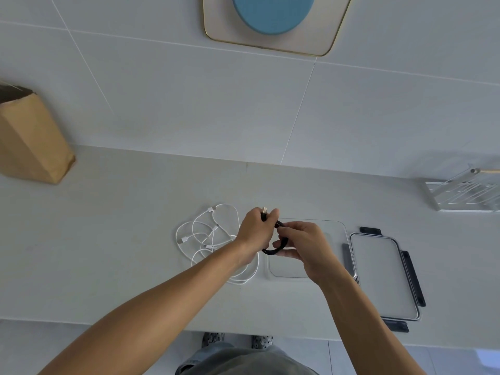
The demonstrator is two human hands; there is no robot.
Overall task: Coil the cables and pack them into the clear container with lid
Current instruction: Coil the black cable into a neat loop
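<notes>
the person stands at the counter [108, 239] with both hands raised just above the clear container [335, 228], working a short black cable [278, 249] into a loop. the left hand [254, 228] is closed around one end, its plug [264, 211] poking up between thumb and forefinger, most likely so the end stays put while the rest is wound. the right hand [303, 244] pinches the cable's curve between its fingertips, bending it round into a tight ring; its fingers are curled shut on the cable, not loose. holding the coil right over the container looks deliberate, since it can go straight down once finished. the container itself sits on the counter under the right hand, open and, as far as i can see through the hands, with nothing in it. its lid [384, 274] lies flat just to the right, dark clips splayed out, kept close for closing later. to the left, touching nothing but the counter, a tangle of white cables [213, 239] waits, partly hidden by the left forearm; how many there are i cannot tell. i'd judge the job barely begun: first cable in hand, the rest untouched.
</notes>
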